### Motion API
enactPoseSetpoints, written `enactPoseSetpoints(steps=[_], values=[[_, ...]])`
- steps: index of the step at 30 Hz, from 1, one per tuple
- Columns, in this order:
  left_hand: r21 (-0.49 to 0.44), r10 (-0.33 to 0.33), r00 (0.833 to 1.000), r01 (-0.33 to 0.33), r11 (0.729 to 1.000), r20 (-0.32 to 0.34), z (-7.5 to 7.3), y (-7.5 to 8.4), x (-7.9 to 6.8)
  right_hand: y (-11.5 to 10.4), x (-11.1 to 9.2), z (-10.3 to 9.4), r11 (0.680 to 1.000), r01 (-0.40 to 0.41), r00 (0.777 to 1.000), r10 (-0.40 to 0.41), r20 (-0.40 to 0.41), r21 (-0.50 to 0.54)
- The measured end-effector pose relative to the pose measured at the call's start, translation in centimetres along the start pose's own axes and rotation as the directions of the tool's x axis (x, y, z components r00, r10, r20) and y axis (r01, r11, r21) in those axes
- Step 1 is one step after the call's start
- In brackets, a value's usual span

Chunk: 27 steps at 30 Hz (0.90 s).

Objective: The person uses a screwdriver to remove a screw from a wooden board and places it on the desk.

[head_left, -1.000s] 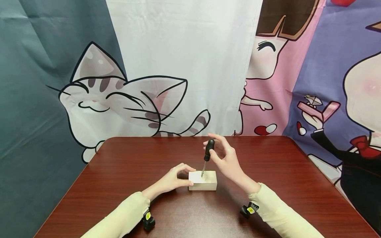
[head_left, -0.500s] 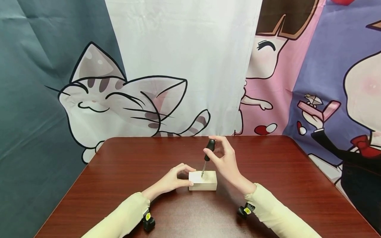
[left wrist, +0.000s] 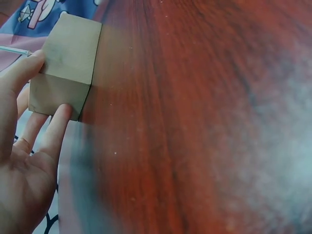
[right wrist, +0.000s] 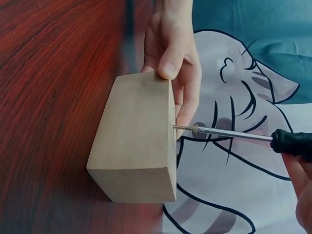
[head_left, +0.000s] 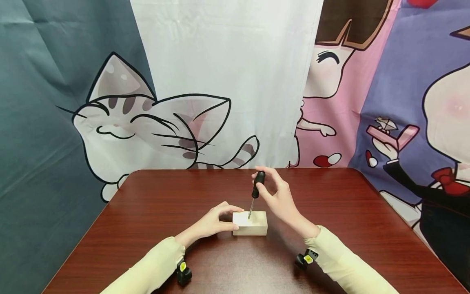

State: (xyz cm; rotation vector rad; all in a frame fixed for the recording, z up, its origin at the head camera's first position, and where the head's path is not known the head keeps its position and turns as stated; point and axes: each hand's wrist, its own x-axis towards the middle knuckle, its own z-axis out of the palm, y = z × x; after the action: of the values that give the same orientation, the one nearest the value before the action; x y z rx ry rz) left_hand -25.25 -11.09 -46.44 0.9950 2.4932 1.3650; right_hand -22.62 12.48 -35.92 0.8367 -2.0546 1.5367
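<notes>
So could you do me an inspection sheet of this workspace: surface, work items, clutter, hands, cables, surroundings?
Surface: table, dark red-brown with wood grain.
Job's things: pale block on the table; screw partly in its top, some thread exposed; screwdriver tilted, its tip at the screw head.
Clutter: nothing seen.
Hands: left hand grips the block's left end; right hand holds the screwdriver handle. Black devices at both wrists.
Cables: nothing seen.
Surroundings: cartoon-printed backdrop behind the table.
</notes>
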Motion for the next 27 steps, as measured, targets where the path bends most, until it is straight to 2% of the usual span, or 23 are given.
enactPoseSetpoints(steps=[3, 5, 8, 11, 15, 20, 27], values=[[-0.002, 0.003, 1.000, -0.003, 1.000, -0.003, 0.0, 0.1, 0.0, 0.2, 0.1, 0.1, 0.998, -0.008, 0.999, 0.006, 0.036, 0.055], [0.008, 0.007, 1.000, -0.007, 1.000, -0.006, -0.1, 0.1, 0.0, 0.2, 0.0, 0.2, 0.998, -0.005, 1.000, 0.003, 0.029, 0.055], [0.017, 0.004, 1.000, -0.004, 1.000, 0.000, -0.2, -0.1, 0.0, 0.2, -0.2, 0.4, 1.000, -0.001, 0.999, 0.000, -0.037, -0.019], [0.004, -0.005, 1.000, 0.005, 1.000, 0.022, -0.3, -0.4, -0.1, 0.1, -0.4, 0.7, 0.994, -0.037, 0.993, 0.025, -0.112, -0.100], [-0.029, -0.011, 0.998, 0.013, 0.999, 0.057, -0.5, -0.6, -0.1, 0.2, -0.5, 0.7, 0.991, -0.078, 0.988, 0.062, -0.145, -0.107], [-0.063, 0.001, 0.994, 0.006, 0.998, 0.112, -0.9, -1.0, 0.0, 1.4, -0.5, 0.2, 0.994, -0.071, 0.993, 0.062, -0.105, -0.078], [-0.060, -0.005, 0.985, 0.015, 0.998, 0.173, -1.4, -1.1, 0.4, 3.4, -0.7, -0.5, 0.998, -0.062, 0.998, 0.061, 0.020, 0.014]])
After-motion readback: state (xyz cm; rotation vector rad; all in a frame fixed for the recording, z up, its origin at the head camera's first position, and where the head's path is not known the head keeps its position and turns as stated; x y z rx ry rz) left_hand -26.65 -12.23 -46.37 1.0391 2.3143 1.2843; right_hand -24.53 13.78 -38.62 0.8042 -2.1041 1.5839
